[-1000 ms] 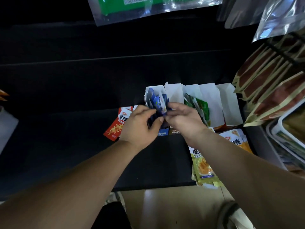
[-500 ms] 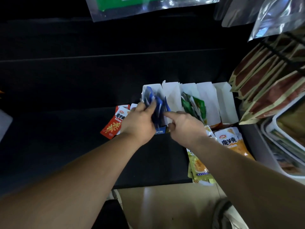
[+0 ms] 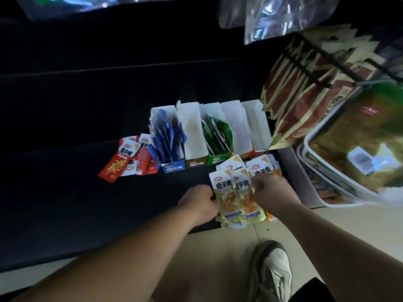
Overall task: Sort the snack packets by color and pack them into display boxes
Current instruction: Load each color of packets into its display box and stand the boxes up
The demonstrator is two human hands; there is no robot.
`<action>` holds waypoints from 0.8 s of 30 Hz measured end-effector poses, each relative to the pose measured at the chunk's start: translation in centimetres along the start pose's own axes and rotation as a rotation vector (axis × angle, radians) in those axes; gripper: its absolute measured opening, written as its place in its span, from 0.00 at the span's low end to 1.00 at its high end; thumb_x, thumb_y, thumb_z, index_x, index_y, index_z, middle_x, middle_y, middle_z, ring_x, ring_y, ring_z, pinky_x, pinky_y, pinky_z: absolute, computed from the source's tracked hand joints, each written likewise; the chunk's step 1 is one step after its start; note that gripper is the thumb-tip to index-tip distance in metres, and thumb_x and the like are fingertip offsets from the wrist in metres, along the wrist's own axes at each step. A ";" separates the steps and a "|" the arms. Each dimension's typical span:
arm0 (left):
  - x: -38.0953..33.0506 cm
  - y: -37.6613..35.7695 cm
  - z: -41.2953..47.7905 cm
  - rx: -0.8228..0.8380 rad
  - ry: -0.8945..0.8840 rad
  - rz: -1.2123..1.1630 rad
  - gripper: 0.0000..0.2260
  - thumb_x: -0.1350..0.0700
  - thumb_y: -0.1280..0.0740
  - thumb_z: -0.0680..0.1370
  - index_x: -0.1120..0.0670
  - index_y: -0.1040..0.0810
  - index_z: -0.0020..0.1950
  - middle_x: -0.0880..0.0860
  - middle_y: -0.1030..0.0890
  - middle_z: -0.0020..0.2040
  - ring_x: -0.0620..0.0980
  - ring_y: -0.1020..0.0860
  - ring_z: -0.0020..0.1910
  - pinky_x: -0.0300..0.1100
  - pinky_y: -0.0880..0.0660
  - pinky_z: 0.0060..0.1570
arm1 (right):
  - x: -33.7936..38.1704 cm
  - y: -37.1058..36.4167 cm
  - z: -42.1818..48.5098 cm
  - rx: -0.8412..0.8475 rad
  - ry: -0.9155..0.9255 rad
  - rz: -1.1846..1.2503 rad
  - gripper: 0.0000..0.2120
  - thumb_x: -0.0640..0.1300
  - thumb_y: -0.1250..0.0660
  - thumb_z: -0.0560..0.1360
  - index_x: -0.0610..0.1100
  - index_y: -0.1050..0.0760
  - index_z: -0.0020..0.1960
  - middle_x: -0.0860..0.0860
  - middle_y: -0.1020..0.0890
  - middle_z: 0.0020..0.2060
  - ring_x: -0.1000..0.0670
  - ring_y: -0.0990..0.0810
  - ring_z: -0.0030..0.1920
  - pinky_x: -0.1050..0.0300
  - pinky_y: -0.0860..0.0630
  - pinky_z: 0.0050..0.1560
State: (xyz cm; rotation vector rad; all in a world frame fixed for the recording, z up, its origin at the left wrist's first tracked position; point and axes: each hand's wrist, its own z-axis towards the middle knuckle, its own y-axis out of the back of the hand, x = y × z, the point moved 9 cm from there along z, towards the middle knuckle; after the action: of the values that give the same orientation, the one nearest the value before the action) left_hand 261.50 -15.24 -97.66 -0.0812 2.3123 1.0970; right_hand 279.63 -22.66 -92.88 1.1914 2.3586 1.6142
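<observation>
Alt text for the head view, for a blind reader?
The left hand and right hand hold yellow packets at the dark table's near edge. Behind, display boxes hold blue packets and green packets; red packets lie loose to their left.

The left hand (image 3: 199,201) and right hand (image 3: 273,192), near 5 o'clock, have their fingertips tucked out of sight behind the yellow packets (image 3: 236,197) they grip. The packets beneath the top two show only corners. An orange packet (image 3: 271,217) peeks from under the right wrist. The print on the blue box (image 3: 173,168) is too small to read. At 12 o'clock clear bags (image 3: 272,16) are blurred and cropped; at 3 o'clock a gold-green bag (image 3: 359,136) smears past the edge; at 6 o'clock a shoe (image 3: 272,273) is cut off.
</observation>
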 end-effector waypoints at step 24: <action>2.2 -5.0 2.3 -0.047 0.437 -0.731 0.07 0.54 0.20 0.73 0.51 0.16 0.46 0.48 0.15 0.41 0.43 0.21 0.35 0.37 0.31 0.29 | -1.1 -4.7 0.3 -0.058 0.051 0.106 0.16 0.40 0.37 0.74 0.48 0.22 0.60 0.50 0.20 0.55 0.43 0.24 0.59 0.46 0.20 0.54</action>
State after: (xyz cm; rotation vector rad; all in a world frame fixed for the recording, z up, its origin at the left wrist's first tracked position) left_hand 262.17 -16.44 -103.41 -1.1820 2.2880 0.7882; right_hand 277.89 -23.83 -97.21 1.2998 2.2970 1.7524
